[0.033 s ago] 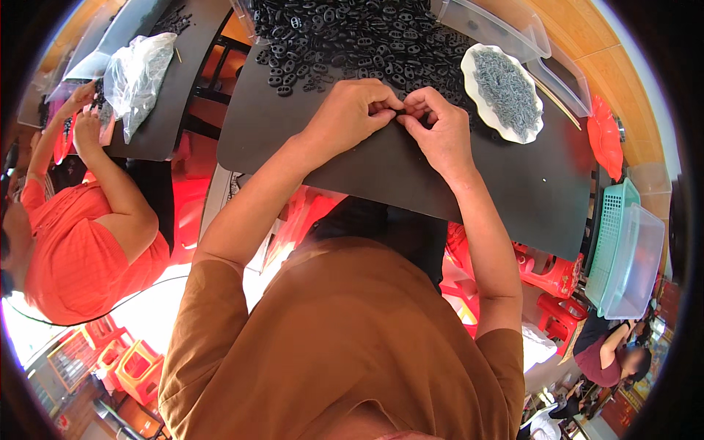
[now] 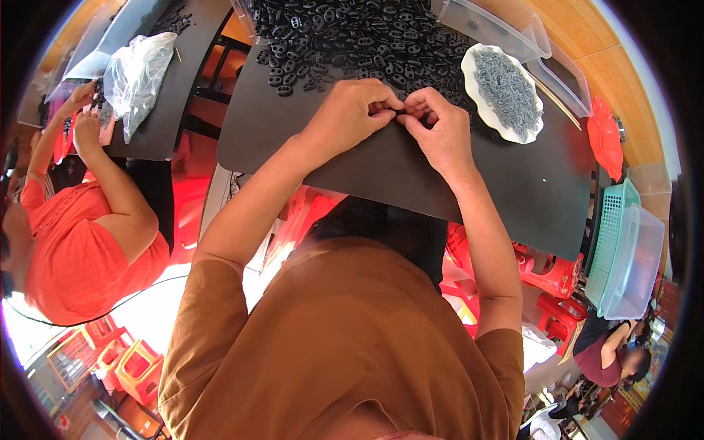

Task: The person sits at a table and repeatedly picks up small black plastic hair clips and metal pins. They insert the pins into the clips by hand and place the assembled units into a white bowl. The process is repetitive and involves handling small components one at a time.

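Fingertips of left hand (image 2: pixel 350 111) and right hand (image 2: pixel 438 126) pinch together on a small part (hidden between them), just near of the black pieces (image 2: pixel 345 33), unchanged.

Small assembly workshop. Black worktables (image 2: pixel 455 183) heaped with black plastic parts (image 2: pixel 352 33); a co-worker (image 2: pixel 81 242) sorts alongside. Red stools (image 2: pixel 550 275), crates.

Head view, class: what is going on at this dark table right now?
A person in a brown shirt has the left hand and right hand together over the black tabletop, fingers pinching a tiny piece between them. Behind lies a pile of small black parts; a white plate of grey bits sits to the right.
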The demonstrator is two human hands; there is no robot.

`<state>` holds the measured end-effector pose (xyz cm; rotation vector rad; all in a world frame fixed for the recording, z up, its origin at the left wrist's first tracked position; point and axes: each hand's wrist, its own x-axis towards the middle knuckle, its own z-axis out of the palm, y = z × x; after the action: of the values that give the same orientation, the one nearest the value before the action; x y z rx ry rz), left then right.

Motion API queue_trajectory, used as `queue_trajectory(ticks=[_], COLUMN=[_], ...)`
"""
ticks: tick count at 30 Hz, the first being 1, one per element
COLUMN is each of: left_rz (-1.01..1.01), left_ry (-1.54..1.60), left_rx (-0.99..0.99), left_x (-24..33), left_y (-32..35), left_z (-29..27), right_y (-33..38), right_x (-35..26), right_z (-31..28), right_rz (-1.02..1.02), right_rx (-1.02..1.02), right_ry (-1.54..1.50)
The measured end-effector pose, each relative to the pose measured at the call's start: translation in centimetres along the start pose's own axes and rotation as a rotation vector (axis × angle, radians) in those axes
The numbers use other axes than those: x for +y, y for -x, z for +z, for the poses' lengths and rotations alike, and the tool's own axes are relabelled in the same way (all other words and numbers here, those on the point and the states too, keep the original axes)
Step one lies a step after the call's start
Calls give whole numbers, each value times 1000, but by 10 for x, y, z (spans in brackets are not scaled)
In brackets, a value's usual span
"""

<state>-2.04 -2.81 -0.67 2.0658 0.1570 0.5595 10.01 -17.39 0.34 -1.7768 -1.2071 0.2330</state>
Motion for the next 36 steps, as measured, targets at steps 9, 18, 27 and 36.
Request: queue_trajectory(ticks=[9,18,27,36], left_rz=[25,-5,11,16], left_ry=[-40,28,3,-25], left_rx=[15,-3,-15,-37], left_x=[-1,0,-4,-6], left_y=[-1,-1,-2,-5], left_z=[0,-2,0,0], right_y=[0,2,1,-1], right_x=[1,9,9,9], right_z=[0,2,0,0], right_rz=[-34,-110,-169,-221], right_rx=[26,40,18,13], right_ry=[-13,-44,-23,7])
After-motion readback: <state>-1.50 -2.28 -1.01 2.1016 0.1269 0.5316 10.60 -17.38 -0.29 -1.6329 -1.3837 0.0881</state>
